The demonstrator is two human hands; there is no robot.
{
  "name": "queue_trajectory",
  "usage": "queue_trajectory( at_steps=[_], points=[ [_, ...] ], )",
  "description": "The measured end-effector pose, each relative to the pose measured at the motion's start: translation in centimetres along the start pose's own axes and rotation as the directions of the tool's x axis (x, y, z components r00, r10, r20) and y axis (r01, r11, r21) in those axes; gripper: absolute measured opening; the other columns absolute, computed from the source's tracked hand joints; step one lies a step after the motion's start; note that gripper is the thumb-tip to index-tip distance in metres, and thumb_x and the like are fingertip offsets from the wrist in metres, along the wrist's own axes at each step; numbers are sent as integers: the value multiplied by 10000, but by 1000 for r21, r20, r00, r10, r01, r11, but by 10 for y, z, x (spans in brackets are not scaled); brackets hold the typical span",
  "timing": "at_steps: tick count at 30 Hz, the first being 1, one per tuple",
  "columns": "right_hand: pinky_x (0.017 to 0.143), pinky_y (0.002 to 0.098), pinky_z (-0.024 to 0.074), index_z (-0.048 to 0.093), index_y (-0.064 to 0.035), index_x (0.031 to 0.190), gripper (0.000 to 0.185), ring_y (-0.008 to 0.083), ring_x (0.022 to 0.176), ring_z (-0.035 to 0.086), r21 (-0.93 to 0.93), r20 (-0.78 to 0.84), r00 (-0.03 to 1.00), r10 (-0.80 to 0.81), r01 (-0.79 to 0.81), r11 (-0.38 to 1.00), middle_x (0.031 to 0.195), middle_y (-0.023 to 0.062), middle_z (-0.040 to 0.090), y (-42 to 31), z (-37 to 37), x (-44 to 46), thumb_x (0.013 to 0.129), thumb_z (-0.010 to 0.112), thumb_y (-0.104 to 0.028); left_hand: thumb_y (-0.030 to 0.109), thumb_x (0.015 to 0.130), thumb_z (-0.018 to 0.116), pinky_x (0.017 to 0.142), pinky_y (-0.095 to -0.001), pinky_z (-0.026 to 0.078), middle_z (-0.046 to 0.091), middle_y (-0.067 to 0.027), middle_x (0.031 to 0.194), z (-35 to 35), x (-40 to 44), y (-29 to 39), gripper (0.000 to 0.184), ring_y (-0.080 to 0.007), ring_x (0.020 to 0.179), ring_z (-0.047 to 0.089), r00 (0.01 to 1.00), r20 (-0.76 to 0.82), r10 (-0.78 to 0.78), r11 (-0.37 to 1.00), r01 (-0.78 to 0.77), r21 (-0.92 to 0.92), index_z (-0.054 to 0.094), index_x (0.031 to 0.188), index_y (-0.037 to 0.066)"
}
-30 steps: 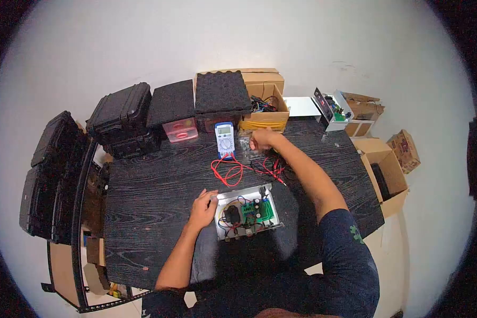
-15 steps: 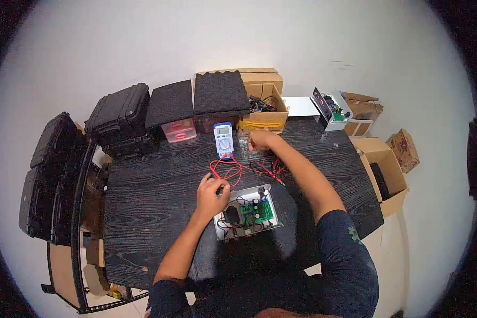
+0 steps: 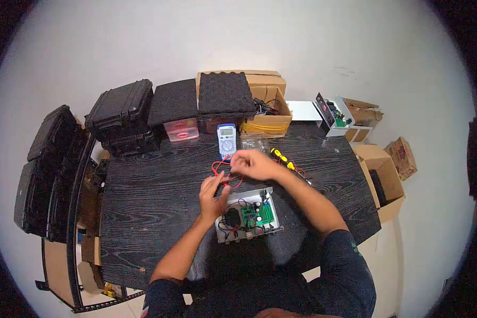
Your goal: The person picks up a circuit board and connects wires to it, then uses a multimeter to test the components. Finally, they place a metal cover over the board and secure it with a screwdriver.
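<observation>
An open metal enclosure (image 3: 223,233) holding a green circuit board (image 3: 267,213) and a black transformer (image 3: 232,216) lies on the table in front of me. My left hand (image 3: 213,200) is over the enclosure's back left corner, its fingers stretched forward and its thumb apart. Just beyond it, my right hand (image 3: 253,165) is blurred, with thumb and fingers drawn together; anything between them is too small to make out. Red test leads (image 3: 215,166) run beneath the hands from a blue and white multimeter (image 3: 227,142). A yellow and black screwdriver (image 3: 282,158) lies beside my right wrist.
A clear plastic bag (image 3: 254,143) sits behind my right hand. Along the back stand black cases (image 3: 123,108), foam-topped pink boxes (image 3: 181,130) and a cardboard box of cables (image 3: 267,127). Another opened enclosure (image 3: 338,119) stands back right; an open carton (image 3: 384,183) is beyond the right edge.
My right hand has moved from the clear bag toward me and left, close to my left hand. The screwdriver, hidden before by my forearm, is now visible. My left hand has barely shifted.
</observation>
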State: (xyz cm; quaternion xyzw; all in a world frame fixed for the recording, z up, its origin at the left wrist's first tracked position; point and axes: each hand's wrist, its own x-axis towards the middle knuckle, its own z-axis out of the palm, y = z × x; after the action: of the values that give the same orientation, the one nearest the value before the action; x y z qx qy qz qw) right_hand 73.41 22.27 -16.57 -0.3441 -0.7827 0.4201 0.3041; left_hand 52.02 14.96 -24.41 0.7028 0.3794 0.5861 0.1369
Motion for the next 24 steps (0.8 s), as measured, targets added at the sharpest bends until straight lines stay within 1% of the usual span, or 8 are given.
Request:
queue_trajectory(
  at_steps=[3, 8, 11, 13, 15, 17, 20, 24],
  points=[
    [631, 222, 500, 638, -28, 974, 84, 35, 724, 616, 147, 31, 991, 128, -131, 980, 817, -6, 691, -17, 28, -16, 944, 705, -71, 109, 850, 805, 1006, -490, 489, 766, -96, 1009, -3, -1, 0, 286, -290, 981, 706, 999, 19, 39, 999, -40, 37, 756, 1122, 38],
    [644, 189, 474, 660, -38, 995, 129, -2, 751, 605, 365, 67, 992, 105, -122, 923, 821, -20, 700, 7, 45, -19, 953, 754, -115, 85, 861, 796, 1008, -500, 490, 765, -96, 948, -3, -6, -2, 142, -273, 927, 713, 1000, 22, 8, 999, -9, 44, 781, 999, 54],
    [666, 250, 525, 706, -49, 954, 119, 49, 752, 633, 148, 171, 976, 133, -159, 976, 820, -12, 712, -11, 20, -16, 927, 765, -149, 75, 869, 786, 1008, -497, 491, 759, -96, 933, -2, -6, 1, 125, -269, 907, 715, 1000, 27, 11, 998, -12, 55, 766, 990, 52],
    [674, 308, 547, 746, -65, 933, 132, 137, 737, 692, -172, -99, 995, -8, -10, 985, 839, 55, 750, 2, -7, -1, 899, 779, -189, 72, 872, 778, 1008, -496, 491, 755, -94, 923, 2, -9, -7, 117, -271, 901, 716, 1000, -6, 14, 999, -14, 41, 754, 984, 52],
    [679, 349, 559, 748, -62, 941, 125, 252, 757, 738, -442, -291, 947, -132, -11, 897, 841, 116, 759, 39, -43, 20, 890, 731, -175, 74, 874, 774, 1011, -496, 489, 751, -92, 917, 4, -11, -9, 113, -273, 900, 717, 1000, -18, 20, 999, -19, 40, 744, 981, 53],
    [780, 447, 560, 752, -52, 949, 155, 358, 861, 747, -745, -223, 974, 48, -202, 636, 886, 161, 763, 78, -69, 38, 859, 704, -170, 79, 875, 772, 1017, -497, 484, 749, -90, 916, 4, -10, -9, 114, -274, 905, 717, 999, -8, 35, 998, -34, 54, 737, 981, 55],
    [890, 575, 505, 756, -44, 972, 196, 383, 992, 730, -910, -106, 959, 264, -201, 363, 984, 160, 770, 80, -67, 50, 834, 697, -169, 95, 877, 775, 1028, -500, 474, 748, -90, 922, 4, -9, -8, 110, -275, 910, 714, 999, 25, 23, 997, -25, 73, 740, 976, 62],
    [927, 656, 432, 757, -45, 1000, 224, 356, 1079, 709, -902, -133, 944, 302, -241, 358, 1103, 152, 760, 108, -61, 62, 806, 707, -145, 104, 876, 779, 1037, -500, 466, 747, -88, 921, 5, -12, -14, 112, -273, 913, 709, 1000, 21, 12, 998, -14, 69, 741, 974, 67]
  ],
)
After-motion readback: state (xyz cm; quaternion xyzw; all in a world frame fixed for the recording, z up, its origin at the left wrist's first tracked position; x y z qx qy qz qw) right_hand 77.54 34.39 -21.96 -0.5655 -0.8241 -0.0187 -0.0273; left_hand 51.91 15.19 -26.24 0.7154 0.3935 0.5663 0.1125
